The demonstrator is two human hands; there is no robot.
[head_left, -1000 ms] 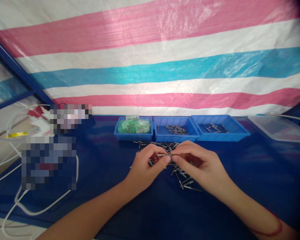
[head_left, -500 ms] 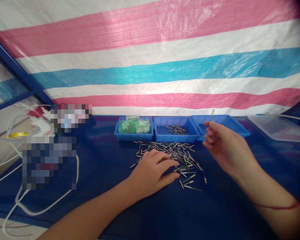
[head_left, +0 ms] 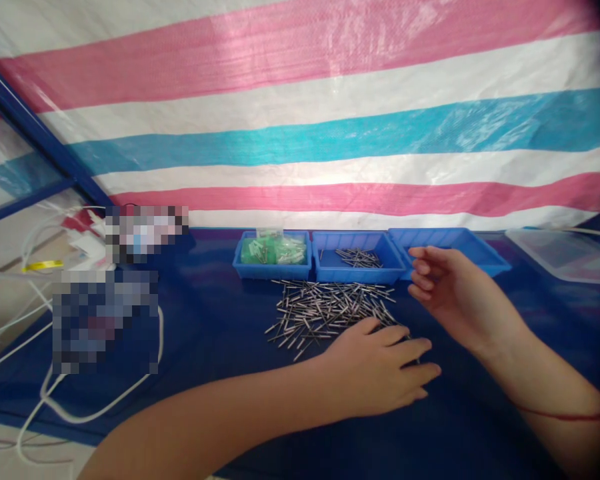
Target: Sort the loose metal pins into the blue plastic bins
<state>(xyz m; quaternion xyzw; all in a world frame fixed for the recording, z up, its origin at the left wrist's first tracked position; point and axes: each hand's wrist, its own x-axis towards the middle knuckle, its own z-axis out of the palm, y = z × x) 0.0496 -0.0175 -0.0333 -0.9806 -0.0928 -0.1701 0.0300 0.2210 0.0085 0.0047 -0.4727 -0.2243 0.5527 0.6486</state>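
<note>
A loose pile of metal blind rivets (head_left: 325,307) lies on the dark blue table in front of the bins. My left hand (head_left: 380,367) reaches over the pile's right edge, palm down with fingers spread, covering some rivets. I see nothing gripped in it. My right hand (head_left: 455,287) is raised beside the front of the right blue bin (head_left: 485,257), fingers curled and thumb and forefinger together. Whatever they may hold is hidden. More rivets (head_left: 359,258) lie in the middle blue bin (head_left: 355,275).
The left blue bin (head_left: 275,272) holds green and clear bags of small parts. A translucent plastic lid (head_left: 565,257) lies at the far right. White cables (head_left: 160,340) and blurred-out items are on the left. A striped sheet (head_left: 300,147) hangs behind.
My left hand has slid right across the pile and its fingers have spread. The rivet that stuck up from my right fingertips no longer shows. The view has shifted slightly.
</note>
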